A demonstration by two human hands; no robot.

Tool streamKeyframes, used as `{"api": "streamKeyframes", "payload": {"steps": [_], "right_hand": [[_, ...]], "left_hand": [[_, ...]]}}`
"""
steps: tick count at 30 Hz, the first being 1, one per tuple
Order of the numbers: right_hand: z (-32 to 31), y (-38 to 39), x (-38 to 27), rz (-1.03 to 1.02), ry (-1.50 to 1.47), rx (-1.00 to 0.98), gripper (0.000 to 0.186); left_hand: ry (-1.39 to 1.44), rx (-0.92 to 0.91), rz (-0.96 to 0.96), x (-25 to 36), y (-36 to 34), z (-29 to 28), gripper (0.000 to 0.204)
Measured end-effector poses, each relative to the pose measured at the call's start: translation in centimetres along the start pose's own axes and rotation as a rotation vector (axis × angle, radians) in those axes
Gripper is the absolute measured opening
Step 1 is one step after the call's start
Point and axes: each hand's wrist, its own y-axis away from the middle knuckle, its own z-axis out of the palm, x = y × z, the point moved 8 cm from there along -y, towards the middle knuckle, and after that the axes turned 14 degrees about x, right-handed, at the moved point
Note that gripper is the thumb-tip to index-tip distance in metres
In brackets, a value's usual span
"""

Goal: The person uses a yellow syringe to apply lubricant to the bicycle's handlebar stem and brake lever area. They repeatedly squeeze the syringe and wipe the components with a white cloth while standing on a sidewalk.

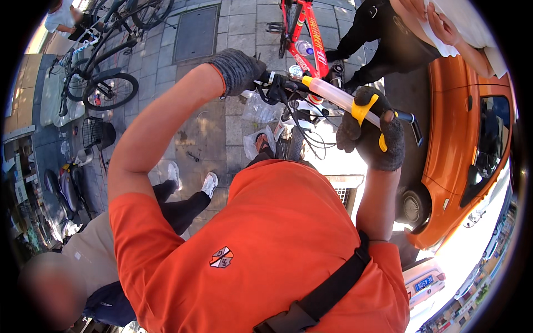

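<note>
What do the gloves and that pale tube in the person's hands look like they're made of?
The gloves, on the left hand and right hand, look like grey knitted fabric: speckled weave, with an orange cuff on the left and yellow trim on the right. The tube seems to be translucent plastic, milky and smooth with a yellow end. The handlebar under the left hand looks like black metal, though that's uncertain.

The orange shirt (277,244) fills the near middle and hides most of the bicycle under the hands; only the handlebar (288,84) and a bit of front tyre (294,145) show past it. The left hand (237,69) and right hand (373,133) are gloved, so no fingers are visible. The pale tube (333,94) runs into the right glove, and its far end is covered. At the far right a person (444,28) is cut off by the rim. The face at the near left is blurred. The small dark item on the paving (192,157) is perhaps a tool.
</note>
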Motion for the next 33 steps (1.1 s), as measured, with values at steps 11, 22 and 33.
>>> {"api": "streamKeyframes", "payload": {"steps": [11, 22, 33], "right_hand": [[-0.1, -0.1, -0.2, -0.031, 0.005, -0.010, 0.061], [0.7, -0.7, 0.4, 0.016, 0.079, 0.017, 0.059], [0.2, -0.8, 0.6, 0.038, 0.108, 0.045, 0.059]], "left_hand": [[0.128, 0.011, -0.094, -0.7, 2.2, -0.8, 0.074], [-0.002, 0.015, -0.038, -0.8, 0.5, 0.4, 0.041], [0.208, 0.059, -0.064, -0.4, 2.1, -0.8, 0.071]]}}
